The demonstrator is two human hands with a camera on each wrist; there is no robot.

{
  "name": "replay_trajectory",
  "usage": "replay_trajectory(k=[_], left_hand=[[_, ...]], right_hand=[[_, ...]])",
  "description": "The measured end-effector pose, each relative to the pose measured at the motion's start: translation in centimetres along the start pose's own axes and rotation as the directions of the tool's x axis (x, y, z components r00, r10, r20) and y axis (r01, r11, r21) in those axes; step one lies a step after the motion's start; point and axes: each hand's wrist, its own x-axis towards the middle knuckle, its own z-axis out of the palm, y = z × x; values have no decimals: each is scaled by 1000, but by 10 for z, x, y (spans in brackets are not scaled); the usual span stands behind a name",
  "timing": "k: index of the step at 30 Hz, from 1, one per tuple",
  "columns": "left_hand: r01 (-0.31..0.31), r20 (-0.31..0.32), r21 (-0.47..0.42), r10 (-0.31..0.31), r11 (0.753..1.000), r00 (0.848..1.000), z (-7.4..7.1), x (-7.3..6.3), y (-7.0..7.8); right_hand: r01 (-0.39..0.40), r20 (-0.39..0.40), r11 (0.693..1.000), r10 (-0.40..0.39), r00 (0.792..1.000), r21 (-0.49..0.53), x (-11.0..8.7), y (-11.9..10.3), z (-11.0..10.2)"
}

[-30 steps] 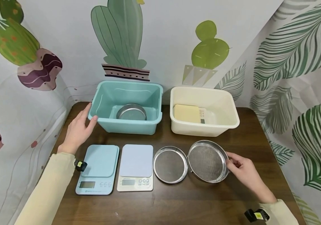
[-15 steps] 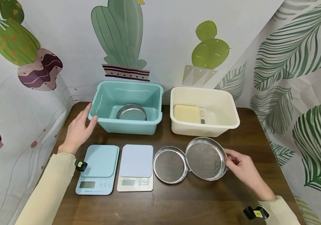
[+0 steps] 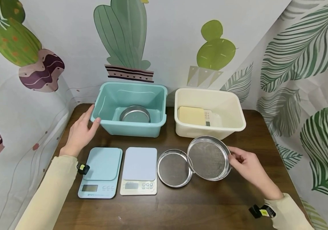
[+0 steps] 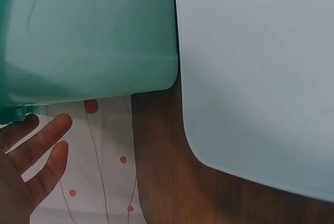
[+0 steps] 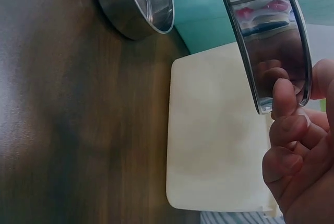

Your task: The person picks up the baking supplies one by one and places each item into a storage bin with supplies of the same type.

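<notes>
A round metal sieve [image 3: 208, 158] is pinched at its right rim between the thumb and fingers of the right hand [image 3: 247, 166]. It is held up off the brown wooden table [image 3: 181, 207], in front of the cream bin [image 3: 210, 130], with its mesh turned toward the head camera. In the right wrist view its shiny side wall is seen, with the fingertips pressed against it. From the head view its left edge is overlapped with a second sieve [image 3: 174, 169], which is laid flat on the table; whether the two are touching cannot be told.

The teal bin [image 3: 132, 130], placed on the far left, is touched at its near left corner by the left hand [image 3: 79, 134]. The fingers of that hand are extended and relaxed, and the thumb tip is rested at the near rim.

Inside the teal bin a third sieve [image 3: 135, 115] is contained, and in the left part of the cream bin, on the far right, a yellow scale [image 3: 191, 115] is set. Nearer, in a row to the left of the second sieve, a blue scale [image 3: 100, 164] and a white scale [image 3: 140, 166] are placed side by side, slightly apart. Behind the table a cloth printed with cacti and leaves [image 3: 175, 38] is hung.
</notes>
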Motion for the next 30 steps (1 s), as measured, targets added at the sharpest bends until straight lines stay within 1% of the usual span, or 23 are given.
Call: replay_trajectory(k=[5,13,30], left_hand=[[-2,-1,-4,2,1000,1000,-1,2,2],[0,-2,-8,0,1000,1000,-3,3,3],[15,14,1,-15,1000,1000,-1,0,2]], right_hand=[[25,15,1000,-25,1000,2,5,-5,-1],[23,40,1000,-22,999,-14,13,-13,-3],[36,34,999,-35,999,-23,23,-24,-5]])
